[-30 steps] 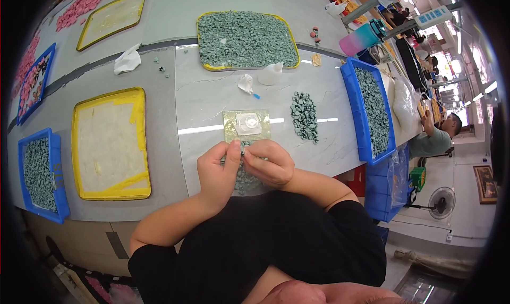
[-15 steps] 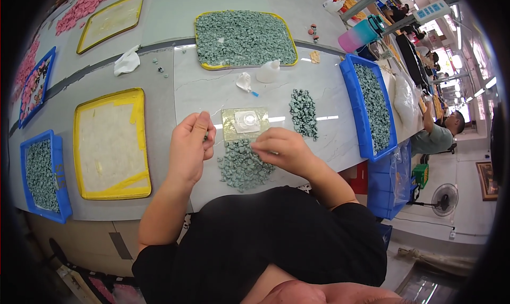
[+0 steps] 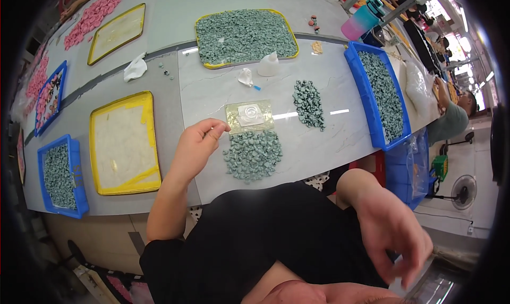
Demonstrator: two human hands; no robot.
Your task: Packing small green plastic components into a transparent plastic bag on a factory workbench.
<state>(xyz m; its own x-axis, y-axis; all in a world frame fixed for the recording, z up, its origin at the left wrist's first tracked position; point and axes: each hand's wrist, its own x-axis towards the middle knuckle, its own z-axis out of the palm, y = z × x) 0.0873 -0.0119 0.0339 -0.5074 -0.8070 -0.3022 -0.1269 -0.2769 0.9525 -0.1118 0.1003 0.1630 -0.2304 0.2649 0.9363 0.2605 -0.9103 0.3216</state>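
My left hand (image 3: 201, 143) is pinched closed at the left edge of a clear yellowish pad (image 3: 232, 124). Whatever its fingers hold cannot be made out. On the pad lies a white square with a round clear dish (image 3: 249, 114). A pile of small grey-green pieces (image 3: 253, 156) spreads just below the pad, beside my left hand. My right hand (image 3: 392, 227) hangs off the table at the lower right, close to the camera and blurred. Its fingers are bent, and a pale patch shows by the fingertips. To the pad's right sits a second, darker green pile (image 3: 309, 104).
A white squeeze bottle (image 3: 269, 65) and a crumpled white cloth (image 3: 245, 77) stand behind the pad. Farther back is a yellow-rimmed tray of green pieces (image 3: 247, 37). Blue bins (image 3: 402, 124) flank the table; a bare yellow-edged tray (image 3: 125, 144) lies left. Another person (image 3: 451, 120) is at right.
My right hand has left the green pile and swung right and down toward me, off the table. My left hand has shifted slightly right, its fingertips now at the pad's edge.
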